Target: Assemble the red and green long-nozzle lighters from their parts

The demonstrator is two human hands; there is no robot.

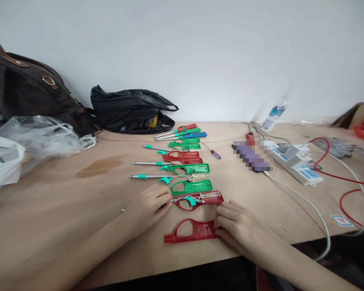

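My left hand (153, 205) is closed around the barrel end of a red lighter half (197, 200), whose turquoise trigger, wires and clear fuel tank lie in the shell. The far tip of its metal tube pokes out left of the hand. My right hand (235, 222) has its fingers curled on the wide end of a bare red shell half (202, 231), nearest the table's front edge; its fingertips are partly hidden. Just beyond lie a green shell half (197, 186) and a metal lighter tube (151, 176) with turquoise pieces.
More opened green and red lighters run back in a column, with a blue lighter (197, 135) among whole ones behind. A screwdriver (215, 154) lies beside them. To the right are a power strip (303, 171), cables and a pixelated purple object (251, 157); bags (124, 107) stand left.
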